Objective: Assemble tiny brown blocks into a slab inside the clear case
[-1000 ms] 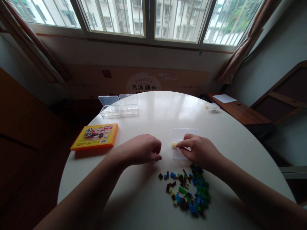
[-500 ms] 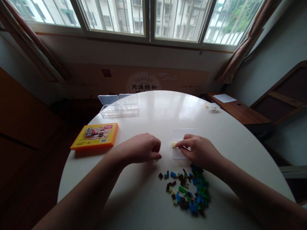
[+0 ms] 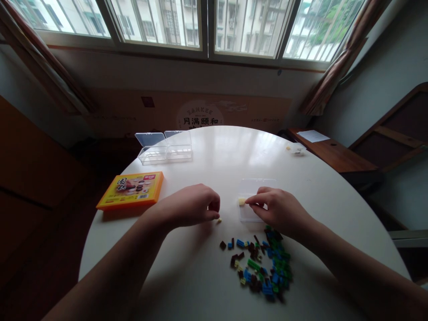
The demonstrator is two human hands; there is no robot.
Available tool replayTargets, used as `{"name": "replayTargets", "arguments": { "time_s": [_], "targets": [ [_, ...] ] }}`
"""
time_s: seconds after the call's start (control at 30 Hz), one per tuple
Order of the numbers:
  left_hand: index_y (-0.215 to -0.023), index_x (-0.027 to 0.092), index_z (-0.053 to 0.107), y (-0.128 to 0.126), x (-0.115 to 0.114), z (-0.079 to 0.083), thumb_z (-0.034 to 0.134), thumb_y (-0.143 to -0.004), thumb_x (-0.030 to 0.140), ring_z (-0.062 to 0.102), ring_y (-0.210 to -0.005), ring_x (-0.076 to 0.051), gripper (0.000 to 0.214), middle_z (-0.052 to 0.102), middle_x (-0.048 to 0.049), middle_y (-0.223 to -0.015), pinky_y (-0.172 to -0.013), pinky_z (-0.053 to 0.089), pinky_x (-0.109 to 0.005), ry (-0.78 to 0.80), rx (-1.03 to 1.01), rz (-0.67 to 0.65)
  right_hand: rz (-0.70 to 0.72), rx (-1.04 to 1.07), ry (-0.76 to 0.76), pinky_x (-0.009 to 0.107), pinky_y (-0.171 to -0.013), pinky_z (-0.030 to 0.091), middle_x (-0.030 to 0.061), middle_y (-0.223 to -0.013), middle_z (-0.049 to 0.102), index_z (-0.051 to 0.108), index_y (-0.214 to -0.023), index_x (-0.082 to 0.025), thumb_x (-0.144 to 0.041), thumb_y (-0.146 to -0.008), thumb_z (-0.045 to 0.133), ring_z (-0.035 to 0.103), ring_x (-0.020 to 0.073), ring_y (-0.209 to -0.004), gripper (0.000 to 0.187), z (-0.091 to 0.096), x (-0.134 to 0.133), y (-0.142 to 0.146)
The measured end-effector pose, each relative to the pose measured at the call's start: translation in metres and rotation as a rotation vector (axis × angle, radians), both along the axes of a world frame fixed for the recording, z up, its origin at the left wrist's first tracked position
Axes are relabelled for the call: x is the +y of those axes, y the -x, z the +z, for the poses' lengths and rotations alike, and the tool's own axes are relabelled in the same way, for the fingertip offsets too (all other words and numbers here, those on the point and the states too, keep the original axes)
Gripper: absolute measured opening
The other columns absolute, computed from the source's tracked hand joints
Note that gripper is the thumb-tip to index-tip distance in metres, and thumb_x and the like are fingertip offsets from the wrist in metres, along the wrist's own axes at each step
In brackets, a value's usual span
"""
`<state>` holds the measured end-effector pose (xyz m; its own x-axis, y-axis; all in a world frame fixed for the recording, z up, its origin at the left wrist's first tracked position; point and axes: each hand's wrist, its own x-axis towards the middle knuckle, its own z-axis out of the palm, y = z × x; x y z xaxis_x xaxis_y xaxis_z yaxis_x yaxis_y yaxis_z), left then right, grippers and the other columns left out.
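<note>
My right hand (image 3: 279,209) rests over a small clear plastic box (image 3: 251,199) and pinches a pale yellow stack of tiny bricks (image 3: 241,201) at the box's left edge. My left hand (image 3: 189,206) lies curled on the round white table (image 3: 207,160) just left of it, fingers closed, with nothing visible in them. A single pale yellow brick (image 3: 219,220) lies on the table beside its fingertips. A pile of several small blue, green, brown and yellow bricks (image 3: 261,265) is spread below my right hand.
An orange flat box (image 3: 131,189) lies at the table's left. Two open clear boxes (image 3: 165,147) stand at the back left. A small clear packet (image 3: 296,148) sits at the back right, by a wooden side table (image 3: 331,154) with a paper on it.
My left hand has drawn slightly left, uncovering a single pale yellow brick on the table. My right hand holds its place with the yellow stack.
</note>
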<state>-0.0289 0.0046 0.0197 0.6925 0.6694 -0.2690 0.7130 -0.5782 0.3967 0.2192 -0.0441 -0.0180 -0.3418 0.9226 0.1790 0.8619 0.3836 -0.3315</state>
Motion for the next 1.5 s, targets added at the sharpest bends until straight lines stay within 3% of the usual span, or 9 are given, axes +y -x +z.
{"name": "replayTargets", "arguments": {
  "time_s": [0.53, 0.73, 0.9, 1.17, 1.33, 1.5],
  "targets": [
    [-0.077, 0.024, 0.074, -0.008, 0.001, -0.009, 0.064, -0.076, 0.023, 0.061, -0.066, -0.014, 0.01, 0.071, 0.0005, -0.075, -0.062, 0.045, -0.024, 0.014, -0.058, -0.049, 0.075, 0.208, -0.131, 0.025, -0.062, 0.046, -0.001, -0.08, 0.071, 0.076, -0.096, -0.024, -0.018, -0.086, 0.06, 0.06, 0.0114, -0.066, 0.02, 0.015, -0.006, -0.011],
    [-0.08, 0.019, 0.073, -0.02, -0.006, -0.012, 0.065, -0.082, 0.019, 0.06, -0.064, -0.01, 0.008, 0.068, -0.0011, -0.077, -0.061, 0.048, -0.021, -0.156, -0.499, -0.056, 0.087, 0.35, -0.167, 0.025, -0.062, 0.046, 0.0003, -0.082, 0.069, 0.075, -0.098, -0.022, -0.016, -0.086, 0.062, 0.058, 0.0108, -0.066, 0.019, 0.019, -0.008, -0.008],
    [-0.079, 0.017, 0.072, -0.034, -0.017, -0.017, 0.067, -0.083, 0.019, 0.058, -0.061, -0.008, 0.007, 0.066, -0.0021, -0.076, -0.055, 0.048, -0.019, -0.274, -0.796, -0.001, 0.142, 0.552, 0.013, 0.025, -0.059, 0.046, 0.0022, -0.083, 0.067, 0.076, -0.097, -0.023, -0.025, -0.086, 0.066, 0.056, 0.0117, -0.068, 0.016, 0.02, -0.01, -0.001],
    [-0.079, 0.017, 0.072, -0.04, -0.023, -0.018, 0.067, -0.086, 0.022, 0.056, -0.06, -0.008, 0.01, 0.065, -0.0028, -0.077, -0.054, 0.049, -0.02, -0.345, -0.879, -0.03, 0.21, 0.775, 0.341, 0.028, -0.063, 0.05, 0.0046, -0.086, 0.068, 0.077, -0.099, -0.023, -0.033, -0.084, 0.069, 0.061, 0.0156, -0.076, 0.019, 0.019, -0.002, -0.006],
    [-0.079, 0.018, 0.07, -0.039, -0.023, -0.021, 0.066, -0.086, 0.022, 0.059, -0.064, -0.009, 0.009, 0.065, -0.0033, -0.081, -0.057, 0.051, -0.02, -0.38, -0.836, -0.053, 0.225, 0.792, 0.423, 0.03, -0.066, 0.049, 0.0043, -0.085, 0.069, 0.077, -0.097, -0.023, -0.033, -0.081, 0.072, 0.062, 0.0159, -0.076, 0.019, 0.017, 0.004, -0.01],
    [-0.081, 0.018, 0.069, -0.039, -0.023, -0.021, 0.065, -0.087, 0.023, 0.059, -0.066, -0.009, 0.009, 0.066, -0.0031, -0.083, -0.058, 0.051, -0.021, -0.409, -0.771, -0.077, 0.219, 0.723, 0.383, 0.028, -0.061, 0.047, 0.0047, -0.085, 0.068, 0.077, -0.093, -0.022, -0.035, -0.081, 0.071, 0.059, 0.015, -0.073, 0.019, 0.02, 0.003, -0.011]
  ]
}}
